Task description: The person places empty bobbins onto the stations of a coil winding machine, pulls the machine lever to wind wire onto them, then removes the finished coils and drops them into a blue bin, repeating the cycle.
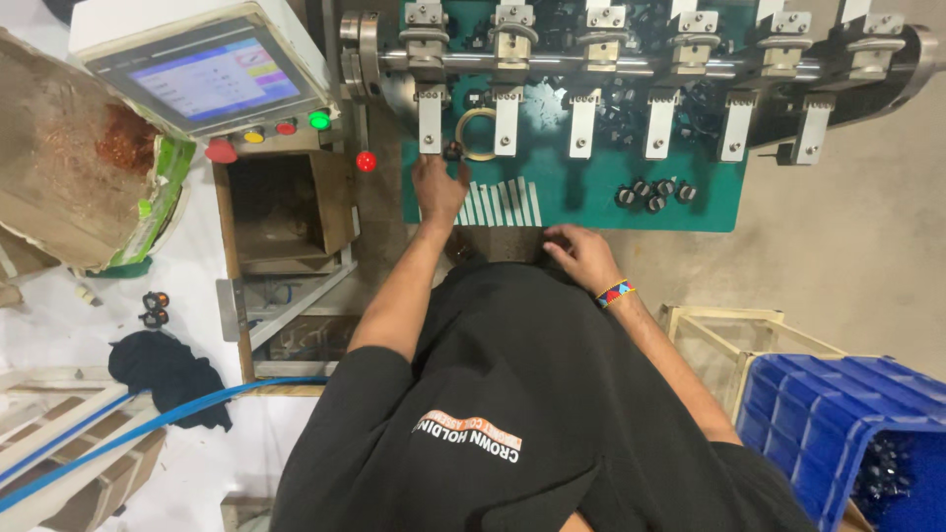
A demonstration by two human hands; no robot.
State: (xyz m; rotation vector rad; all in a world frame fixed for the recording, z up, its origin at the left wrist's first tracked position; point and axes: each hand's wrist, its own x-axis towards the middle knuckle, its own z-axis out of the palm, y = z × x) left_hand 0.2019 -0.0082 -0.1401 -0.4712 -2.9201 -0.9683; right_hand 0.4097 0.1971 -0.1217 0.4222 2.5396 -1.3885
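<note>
Left hand at the left edge of the green machine tabletop, grip closed on a small dark round knob under the leftmost white metal clamp. Loose black knobs further right. Right hand resting at the near edge, grip loosely curled, holding nothing.

A factory floor or production workshop, by every sign. Overhead-seen machine with a row of metal clamps along a steel shaft, mounted over a green tabletop strewn with small black parts. Beside it a control panel with touchscreen and coloured push buttons. Bare concrete floor, blue plastic crate of more parts, worn cardboard boxes, blue air hoses running across.
</note>
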